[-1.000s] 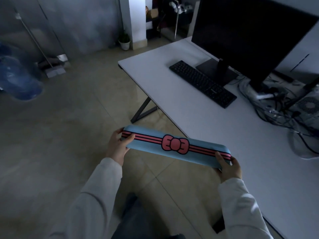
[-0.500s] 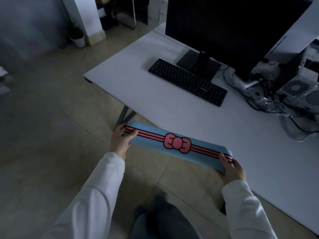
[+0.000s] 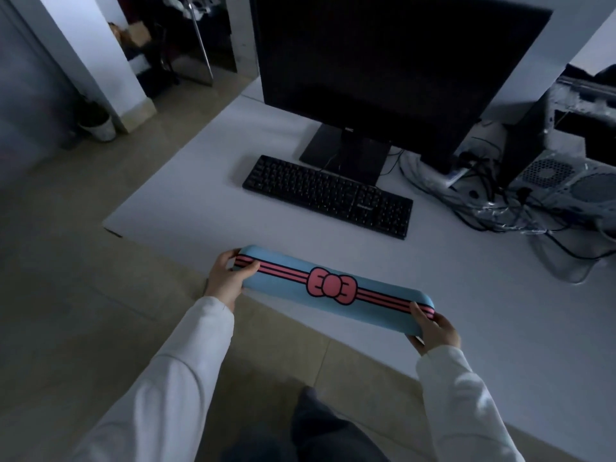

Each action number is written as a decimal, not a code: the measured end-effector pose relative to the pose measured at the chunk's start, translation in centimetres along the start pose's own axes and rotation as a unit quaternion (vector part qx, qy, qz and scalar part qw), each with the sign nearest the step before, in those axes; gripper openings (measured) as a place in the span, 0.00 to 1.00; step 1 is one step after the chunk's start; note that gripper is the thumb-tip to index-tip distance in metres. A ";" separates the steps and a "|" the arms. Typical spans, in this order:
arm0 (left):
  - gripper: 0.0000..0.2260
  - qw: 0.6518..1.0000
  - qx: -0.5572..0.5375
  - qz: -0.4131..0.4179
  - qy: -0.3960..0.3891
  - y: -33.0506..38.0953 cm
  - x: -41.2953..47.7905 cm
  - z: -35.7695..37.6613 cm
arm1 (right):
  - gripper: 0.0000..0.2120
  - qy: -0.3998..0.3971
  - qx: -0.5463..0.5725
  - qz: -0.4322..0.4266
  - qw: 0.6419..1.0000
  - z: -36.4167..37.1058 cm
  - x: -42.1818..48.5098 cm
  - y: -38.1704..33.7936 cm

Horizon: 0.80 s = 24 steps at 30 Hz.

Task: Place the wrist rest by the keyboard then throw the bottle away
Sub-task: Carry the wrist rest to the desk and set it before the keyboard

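Observation:
A long light-blue wrist rest [image 3: 290, 281] with pink stripes and a pink bow is held level over the front edge of the white desk [image 3: 500, 311]. My left hand [image 3: 226, 278] grips its left end and my right hand [image 3: 433, 330] grips its right end. The black keyboard [image 3: 328, 195] lies on the desk a little beyond the wrist rest, slanted the same way, with bare desk between them. No bottle shows in this view.
A dark monitor [image 3: 393, 71] stands behind the keyboard. A tangle of cables [image 3: 493, 208] and a computer case [image 3: 566, 181] fill the desk's right side. A small potted plant [image 3: 98, 123] sits on the tiled floor by a pillar at left.
I have stepped closer and turned toward the desk. The wrist rest, held at both ends, moved from over the floor to over the desk's front edge, nearer the keyboard.

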<state>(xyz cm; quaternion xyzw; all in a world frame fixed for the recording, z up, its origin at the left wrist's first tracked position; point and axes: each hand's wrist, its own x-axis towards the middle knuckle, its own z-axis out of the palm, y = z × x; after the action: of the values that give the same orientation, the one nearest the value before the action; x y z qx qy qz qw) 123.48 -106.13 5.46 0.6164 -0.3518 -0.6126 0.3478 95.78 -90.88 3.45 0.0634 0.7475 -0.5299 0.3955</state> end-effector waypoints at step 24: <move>0.20 0.946 0.277 0.001 -0.167 4.0 17.7 4.6 | 0.24 0.229 0.107 0.128 0.959 9.3 -3.7 2.3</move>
<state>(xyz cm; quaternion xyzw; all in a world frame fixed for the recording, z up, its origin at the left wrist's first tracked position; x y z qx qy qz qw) 118.84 -123.41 -0.18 0.5771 -0.5616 -0.5843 0.1003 104.40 -96.51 3.00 0.3198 0.7428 -0.5229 0.2693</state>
